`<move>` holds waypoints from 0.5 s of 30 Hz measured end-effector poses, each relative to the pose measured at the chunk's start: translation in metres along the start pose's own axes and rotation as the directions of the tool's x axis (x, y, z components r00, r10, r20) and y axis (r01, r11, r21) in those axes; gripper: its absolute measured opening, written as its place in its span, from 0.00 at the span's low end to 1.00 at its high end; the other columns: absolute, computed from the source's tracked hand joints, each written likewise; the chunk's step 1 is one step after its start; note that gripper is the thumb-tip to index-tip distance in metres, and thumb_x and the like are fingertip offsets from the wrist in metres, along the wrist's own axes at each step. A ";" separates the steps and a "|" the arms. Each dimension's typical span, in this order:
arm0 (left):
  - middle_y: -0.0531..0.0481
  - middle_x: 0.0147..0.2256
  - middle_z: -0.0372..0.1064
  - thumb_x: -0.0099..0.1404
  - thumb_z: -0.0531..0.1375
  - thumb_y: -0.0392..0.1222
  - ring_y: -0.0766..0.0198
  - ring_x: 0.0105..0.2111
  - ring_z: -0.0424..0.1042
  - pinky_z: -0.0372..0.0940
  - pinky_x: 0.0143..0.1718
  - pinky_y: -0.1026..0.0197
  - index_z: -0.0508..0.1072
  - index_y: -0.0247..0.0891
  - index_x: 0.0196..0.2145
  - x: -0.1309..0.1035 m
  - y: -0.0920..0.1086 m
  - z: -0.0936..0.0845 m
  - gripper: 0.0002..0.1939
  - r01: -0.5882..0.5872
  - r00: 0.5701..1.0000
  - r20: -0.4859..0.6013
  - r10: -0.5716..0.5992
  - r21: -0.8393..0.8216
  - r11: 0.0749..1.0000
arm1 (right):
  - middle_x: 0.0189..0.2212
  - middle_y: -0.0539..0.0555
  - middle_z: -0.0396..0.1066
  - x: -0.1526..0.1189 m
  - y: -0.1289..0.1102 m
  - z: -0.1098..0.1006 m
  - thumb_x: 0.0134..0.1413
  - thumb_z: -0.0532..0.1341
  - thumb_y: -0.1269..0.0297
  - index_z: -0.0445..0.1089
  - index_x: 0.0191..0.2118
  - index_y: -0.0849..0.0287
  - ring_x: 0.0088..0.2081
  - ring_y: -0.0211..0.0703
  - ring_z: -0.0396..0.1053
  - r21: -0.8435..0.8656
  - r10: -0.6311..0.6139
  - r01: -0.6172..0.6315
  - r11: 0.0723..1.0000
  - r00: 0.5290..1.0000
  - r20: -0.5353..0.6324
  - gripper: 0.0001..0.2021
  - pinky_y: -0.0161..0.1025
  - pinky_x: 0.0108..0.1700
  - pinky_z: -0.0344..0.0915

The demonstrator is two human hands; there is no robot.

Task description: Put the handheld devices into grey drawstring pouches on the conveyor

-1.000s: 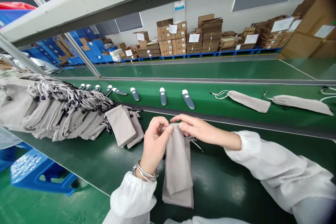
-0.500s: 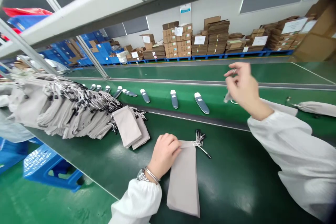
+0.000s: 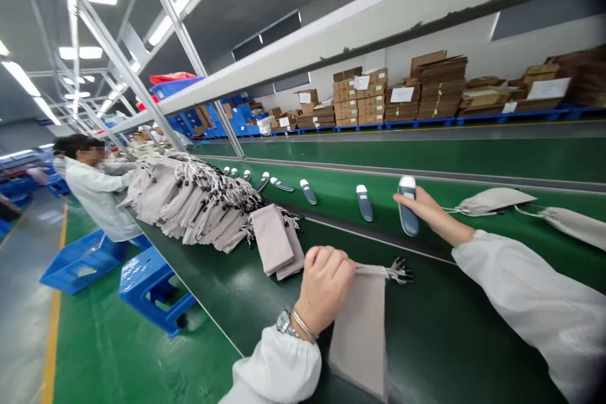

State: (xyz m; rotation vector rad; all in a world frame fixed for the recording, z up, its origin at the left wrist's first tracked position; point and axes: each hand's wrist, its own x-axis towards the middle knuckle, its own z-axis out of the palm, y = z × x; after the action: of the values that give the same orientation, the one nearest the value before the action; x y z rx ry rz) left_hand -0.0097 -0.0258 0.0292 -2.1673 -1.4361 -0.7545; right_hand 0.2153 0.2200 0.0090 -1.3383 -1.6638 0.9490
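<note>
My left hand (image 3: pixel 326 284) is closed on the top edge of a flat beige drawstring bag (image 3: pixel 360 328), whose cords with black ends lie to its right. Over the green belt, my right hand (image 3: pixel 423 207) grips a grey-blue, white-tipped flat item (image 3: pixel 408 207) between thumb and fingers. More such items lie in a row on the belt, the nearest one (image 3: pixel 364 203) to the left of my right hand. Two filled beige bags (image 3: pixel 497 201) rest on the belt beyond my right forearm. Left of my left hand sit a few folded bags (image 3: pixel 272 241).
A large heap of beige bags (image 3: pixel 189 196) covers the table's far left. A person in white (image 3: pixel 97 186) stands beyond it. A blue stool (image 3: pixel 151 284) and blue crate (image 3: pixel 85 262) are on the floor. A white beam (image 3: pixel 307 44) crosses above.
The view has swung left. My right hand has come down and taken hold of the white-tipped item. A second filled bag now shows whole on the belt. My left hand still holds the bag.
</note>
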 end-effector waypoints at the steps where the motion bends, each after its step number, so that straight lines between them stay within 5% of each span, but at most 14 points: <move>1: 0.50 0.37 0.75 0.69 0.56 0.29 0.58 0.41 0.70 0.57 0.52 0.50 0.70 0.41 0.37 0.005 -0.002 -0.004 0.08 -0.016 1.000 -0.001 0.016 0.008 1.000 | 0.34 0.56 0.70 -0.013 -0.014 -0.002 0.52 0.64 0.48 0.64 0.42 0.57 0.32 0.46 0.68 0.122 -0.002 -0.002 0.993 1.000 0.031 0.20 0.37 0.27 0.60; 7: 0.52 0.37 0.76 0.70 0.52 0.28 0.58 0.46 0.71 0.51 0.59 0.46 0.68 0.41 0.35 0.023 -0.012 -0.007 0.11 -0.067 0.992 0.092 0.083 -0.160 0.985 | 0.37 0.51 0.65 -0.087 -0.084 0.004 0.55 0.65 0.48 0.56 0.52 0.50 0.27 0.40 0.64 0.392 -0.148 0.122 0.912 0.988 0.036 0.25 0.34 0.19 0.57; 12: 0.51 0.33 0.68 0.73 0.51 0.35 0.61 0.35 0.65 0.58 0.39 0.56 0.63 0.41 0.33 0.025 -0.005 -0.011 0.09 0.145 0.972 0.231 -0.038 -0.466 0.873 | 0.36 0.49 0.65 -0.117 -0.090 0.016 0.55 0.68 0.51 0.49 0.58 0.48 0.24 0.39 0.63 0.362 -0.278 0.224 0.905 0.955 0.102 0.33 0.37 0.22 0.61; 15: 0.51 0.34 0.64 0.74 0.51 0.36 0.62 0.36 0.63 0.60 0.39 0.58 0.62 0.41 0.34 0.030 0.004 -0.013 0.08 0.230 0.973 0.162 -0.165 -0.623 0.748 | 0.37 0.51 0.67 -0.125 -0.089 0.021 0.63 0.60 0.49 0.60 0.53 0.52 0.32 0.41 0.66 0.275 -0.368 0.289 0.917 0.879 0.303 0.19 0.38 0.30 0.62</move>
State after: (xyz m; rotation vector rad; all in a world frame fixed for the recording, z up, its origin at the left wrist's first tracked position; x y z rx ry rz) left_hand 0.0004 -0.0147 0.0584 -2.5891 -1.6474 -1.4104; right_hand 0.1779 0.0808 0.0651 -0.7281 -1.9080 1.1709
